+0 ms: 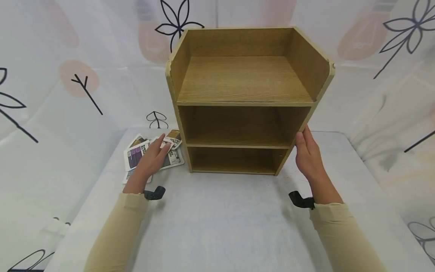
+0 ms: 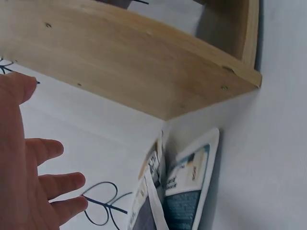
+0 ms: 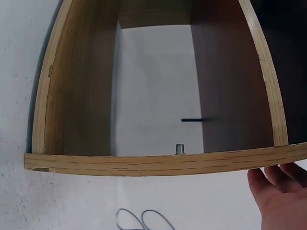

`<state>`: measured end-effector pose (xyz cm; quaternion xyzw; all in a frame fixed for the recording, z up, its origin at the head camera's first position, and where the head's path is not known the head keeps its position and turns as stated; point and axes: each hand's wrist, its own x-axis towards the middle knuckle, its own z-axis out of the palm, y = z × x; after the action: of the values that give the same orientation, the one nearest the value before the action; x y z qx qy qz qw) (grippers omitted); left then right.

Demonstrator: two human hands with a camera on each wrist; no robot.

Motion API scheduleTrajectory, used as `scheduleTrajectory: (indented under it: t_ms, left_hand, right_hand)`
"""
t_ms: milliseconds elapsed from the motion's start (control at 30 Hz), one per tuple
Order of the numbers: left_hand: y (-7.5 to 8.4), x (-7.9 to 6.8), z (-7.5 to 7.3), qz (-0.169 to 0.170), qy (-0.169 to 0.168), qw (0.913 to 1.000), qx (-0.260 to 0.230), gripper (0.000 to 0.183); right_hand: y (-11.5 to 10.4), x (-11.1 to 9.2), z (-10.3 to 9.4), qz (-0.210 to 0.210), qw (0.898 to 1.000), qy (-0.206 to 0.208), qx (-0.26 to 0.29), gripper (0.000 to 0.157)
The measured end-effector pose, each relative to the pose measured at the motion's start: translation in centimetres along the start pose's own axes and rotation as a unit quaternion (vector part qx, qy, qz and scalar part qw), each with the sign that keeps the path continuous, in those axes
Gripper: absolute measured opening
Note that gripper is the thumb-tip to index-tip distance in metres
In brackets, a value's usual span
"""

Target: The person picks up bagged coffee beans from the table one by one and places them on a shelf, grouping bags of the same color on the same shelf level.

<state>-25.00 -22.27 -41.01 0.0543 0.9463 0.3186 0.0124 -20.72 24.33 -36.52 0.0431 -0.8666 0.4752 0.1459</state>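
A wooden shelf unit (image 1: 246, 104) with an open top tier and two compartments below stands at the back of the table. On its right side, my right hand (image 1: 308, 156) rests its fingers against the outer panel; the right wrist view shows the fingertips (image 3: 256, 177) at the panel's edge. My left hand (image 1: 149, 160) is over the flat printed packets (image 1: 134, 156) left of the unit, fingers extended. In the left wrist view its fingers (image 2: 62, 184) are spread with nothing between them, apart from the unit's side panel (image 2: 120, 62).
The white table (image 1: 217, 223) reaches forward from the unit. Behind and beside it hang pale sheets (image 1: 112, 41) with flower line drawings. A small metal peg (image 3: 180, 149) sticks up from the panel inside the lower compartment.
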Motion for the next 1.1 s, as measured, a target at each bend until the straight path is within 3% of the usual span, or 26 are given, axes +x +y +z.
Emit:
scheduleTrajectory:
  t_ms: [233, 500, 733, 1100]
  left_hand:
    - [-1.4, 0.2, 0.2, -0.007, 0.008, 0.9998, 0.015, 0.071]
    - [-2.8, 0.3, 0.3, -0.046, 0.026, 0.9961, 0.071, 0.074]
    - [-4.4, 0.7, 0.7, -0.046, 0.041, 0.9926, 0.105, 0.069]
    - [-6.3, 0.5, 0.8, -0.094, 0.061, 0.9811, 0.158, 0.067]
  right_hand:
    - [0.3, 0.3, 0.0, -0.003, 1.0, 0.004, -0.012, 0.05]
    - [0.5, 0.4, 0.1, -0.003, 1.0, 0.005, -0.02, 0.05]
    - [0.5, 0.3, 0.0, 0.001, 1.0, 0.006, -0.022, 0.052]
    - [0.7, 0.4, -0.1, -0.023, 0.999, 0.023, -0.033, 0.054]
